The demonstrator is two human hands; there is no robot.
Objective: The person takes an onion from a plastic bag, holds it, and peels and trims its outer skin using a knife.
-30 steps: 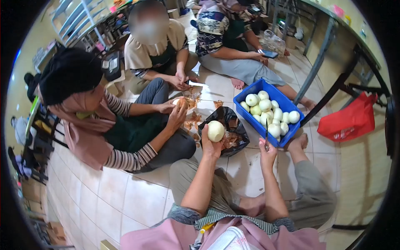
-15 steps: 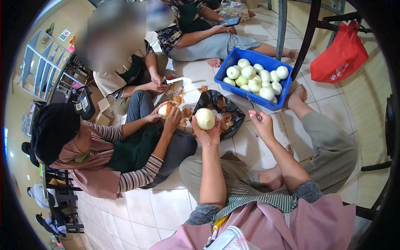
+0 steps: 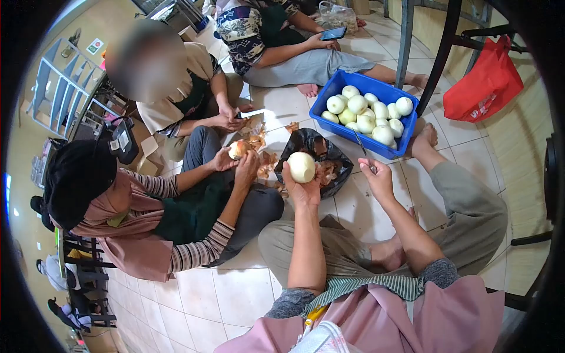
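Note:
A peeled onion [image 3: 302, 167] rests in my left hand [image 3: 305, 189], whose fingers curl around its lower part. My right hand [image 3: 377, 176] is closed on the handle of a knife [image 3: 359, 141], its thin blade pointing up toward the blue crate [image 3: 381, 152]. Many pale peeled onions [image 3: 365, 123] fill that crate. Behind my left hand lies a black plastic bag [image 3: 336, 186] with brown onion skins [image 3: 329, 170] in it. The knife is apart from the onion in my hand.
On the left, a person's hands [image 3: 246, 167] hold a partly peeled onion [image 3: 238, 150]. Another person beyond holds a knife [image 3: 253, 113] with a white blade. Loose skins [image 3: 254, 141] litter the tiles. A red bag [image 3: 482, 82] hangs at right by dark metal legs [image 3: 432, 59].
The view has shifted slightly, so most things appear a little lower and to the right. My hands keep the same hold on the onion and the knife.

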